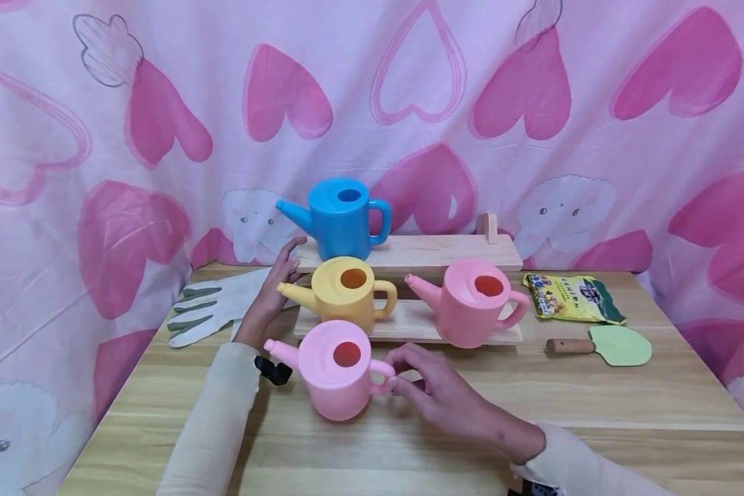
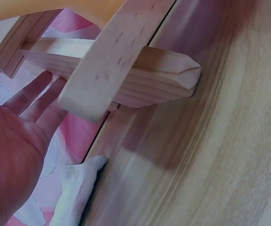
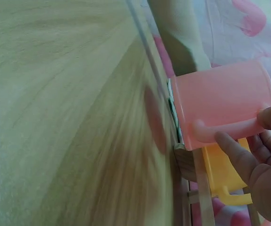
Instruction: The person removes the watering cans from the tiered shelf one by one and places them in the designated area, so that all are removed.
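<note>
A light pink watering can is held above the table in front of the wooden shelf, its spout toward the left. My right hand pinches its handle between thumb and fingers. My left hand is at the left end of the two-tier shelf, fingers stretched along the upper board's end; the left wrist view shows the palm bare. On the upper tier stands a blue watering can. The lower tier bears a yellow watering can and a darker pink watering can.
White and grey work gloves lie left of the shelf, partly behind the left forearm. To the right are a yellow and green packet and a pale green trowel with a wooden handle. A heart-patterned curtain hangs behind the table.
</note>
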A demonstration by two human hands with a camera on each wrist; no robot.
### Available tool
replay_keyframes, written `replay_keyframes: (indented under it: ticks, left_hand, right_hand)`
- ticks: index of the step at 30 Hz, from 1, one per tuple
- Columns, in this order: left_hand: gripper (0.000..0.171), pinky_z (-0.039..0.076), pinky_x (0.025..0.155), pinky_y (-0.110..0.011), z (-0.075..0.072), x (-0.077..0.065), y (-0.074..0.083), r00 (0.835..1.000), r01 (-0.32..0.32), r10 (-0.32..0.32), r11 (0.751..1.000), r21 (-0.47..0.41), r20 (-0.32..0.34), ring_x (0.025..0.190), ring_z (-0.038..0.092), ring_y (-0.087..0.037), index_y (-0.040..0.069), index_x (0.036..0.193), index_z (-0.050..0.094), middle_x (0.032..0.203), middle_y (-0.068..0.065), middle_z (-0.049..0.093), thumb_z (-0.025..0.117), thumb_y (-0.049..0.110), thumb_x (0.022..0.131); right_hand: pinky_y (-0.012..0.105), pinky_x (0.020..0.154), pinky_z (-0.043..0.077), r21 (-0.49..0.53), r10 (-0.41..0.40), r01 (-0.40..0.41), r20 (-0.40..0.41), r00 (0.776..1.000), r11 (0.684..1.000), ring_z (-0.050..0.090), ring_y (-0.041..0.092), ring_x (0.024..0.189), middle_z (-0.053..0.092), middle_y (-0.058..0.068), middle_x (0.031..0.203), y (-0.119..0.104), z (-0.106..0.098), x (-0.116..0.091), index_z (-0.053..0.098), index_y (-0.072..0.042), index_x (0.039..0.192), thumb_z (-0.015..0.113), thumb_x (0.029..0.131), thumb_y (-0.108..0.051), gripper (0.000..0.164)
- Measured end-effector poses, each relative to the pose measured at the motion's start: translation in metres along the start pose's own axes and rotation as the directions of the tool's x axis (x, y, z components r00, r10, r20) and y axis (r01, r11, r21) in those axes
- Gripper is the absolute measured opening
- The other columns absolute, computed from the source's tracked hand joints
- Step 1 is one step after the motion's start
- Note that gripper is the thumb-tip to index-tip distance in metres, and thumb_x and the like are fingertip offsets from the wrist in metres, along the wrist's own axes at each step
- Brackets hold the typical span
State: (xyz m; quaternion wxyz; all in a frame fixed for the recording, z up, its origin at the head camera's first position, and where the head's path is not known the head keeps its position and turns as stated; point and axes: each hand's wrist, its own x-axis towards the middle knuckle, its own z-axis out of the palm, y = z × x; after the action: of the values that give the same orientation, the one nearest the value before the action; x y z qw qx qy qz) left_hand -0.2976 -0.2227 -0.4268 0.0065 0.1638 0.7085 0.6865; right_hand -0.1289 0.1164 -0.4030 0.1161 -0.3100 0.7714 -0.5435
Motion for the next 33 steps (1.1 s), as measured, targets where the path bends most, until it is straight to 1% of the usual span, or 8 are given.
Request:
replay_keyframes:
  ticks: [6,12,17,21,23,26,30,33]
  left_hand:
    - [0.056,0.048,0.103,-0.049,-0.002,-0.002,0.001,0.999,0.034,-0.034,0.996,0.077,-0.005,0.136,0.044,-0.041,0.026,0.163,0.022,0.163,-0.007,0.021,0.032,0.043,0.11]
    - [0.056,0.035,0.112,-0.057,-0.001,-0.003,0.001,1.0,0.025,-0.025,0.996,0.083,-0.006,0.14,0.036,-0.039,0.024,0.163,0.021,0.167,-0.003,0.013,0.033,0.04,0.11]
    - [0.055,0.052,0.097,-0.037,-0.001,-0.004,0.002,1.0,0.02,-0.021,0.998,0.051,0.012,0.137,0.042,-0.041,0.024,0.163,0.021,0.164,-0.007,0.017,0.032,0.038,0.111]
    - [0.055,0.053,0.09,-0.025,-0.001,-0.003,0.002,0.999,0.009,-0.009,1.0,0.024,0.031,0.13,0.049,-0.033,0.023,0.163,0.019,0.161,-0.009,0.02,0.03,0.036,0.111]
    - [0.054,0.052,0.08,-0.018,-0.001,-0.002,0.001,1.0,-0.001,0.0,1.0,0.021,0.026,0.11,0.057,-0.022,0.021,0.163,0.02,0.15,-0.012,0.031,0.03,0.035,0.112]
    - [0.054,0.046,0.064,-0.016,-0.002,-0.001,-0.002,1.0,-0.015,0.015,1.0,0.004,0.021,0.079,0.05,-0.012,0.019,0.162,0.022,0.136,-0.01,0.038,0.03,0.034,0.111]
    - [0.054,0.042,0.059,-0.017,-0.002,-0.001,-0.003,0.999,-0.024,0.024,1.0,-0.011,0.024,0.073,0.048,-0.013,0.017,0.162,0.023,0.117,-0.01,0.048,0.031,0.033,0.111]
    - [0.053,0.039,0.056,-0.016,-0.001,-0.001,-0.002,0.999,-0.024,0.025,1.0,-0.013,0.021,0.071,0.045,-0.013,0.017,0.161,0.024,0.093,-0.007,0.045,0.031,0.033,0.111]
  right_hand:
    - [0.033,0.09,0.056,-0.003,0.001,-0.001,0.032,0.999,1.0,0.061,0.018,0.115,0.061,0.005,0.117,0.006,0.006,0.006,0.062,-0.023,0.12,0.066,0.102,-0.017,0.019]
    - [0.033,0.09,0.056,0.04,0.003,-0.006,0.062,0.998,0.999,0.061,0.026,0.116,0.061,0.009,0.117,0.01,0.014,0.01,0.062,-0.016,0.119,0.065,0.103,-0.015,0.017]
    - [0.033,0.091,0.055,0.078,0.024,-0.03,0.079,0.997,0.997,0.061,0.026,0.114,0.061,0.009,0.119,0.012,0.018,0.012,0.062,-0.014,0.12,0.064,0.104,-0.016,0.017]
    - [0.034,0.091,0.055,0.067,0.039,-0.044,0.076,0.996,0.997,0.061,0.02,0.111,0.062,0.003,0.117,0.013,0.02,0.013,0.062,-0.021,0.118,0.064,0.103,-0.017,0.016]
    - [0.035,0.093,0.054,0.049,0.044,-0.048,0.076,0.996,0.998,0.061,0.018,0.112,0.061,0.0,0.117,0.013,0.021,0.013,0.062,-0.023,0.117,0.065,0.103,-0.019,0.015]
    - [0.036,0.093,0.054,0.045,0.046,-0.049,0.085,0.995,0.998,0.061,0.019,0.114,0.061,0.001,0.118,0.014,0.023,0.013,0.063,-0.018,0.117,0.065,0.103,-0.018,0.015]
    - [0.034,0.091,0.055,0.062,0.054,-0.06,0.1,0.994,0.996,0.061,0.021,0.115,0.059,0.006,0.12,0.014,0.024,0.012,0.061,-0.012,0.118,0.063,0.104,-0.017,0.014]
    - [0.033,0.092,0.055,0.066,0.059,-0.066,0.104,0.993,0.996,0.06,0.019,0.115,0.06,0.005,0.12,0.015,0.024,0.014,0.061,-0.016,0.118,0.062,0.105,-0.019,0.014]
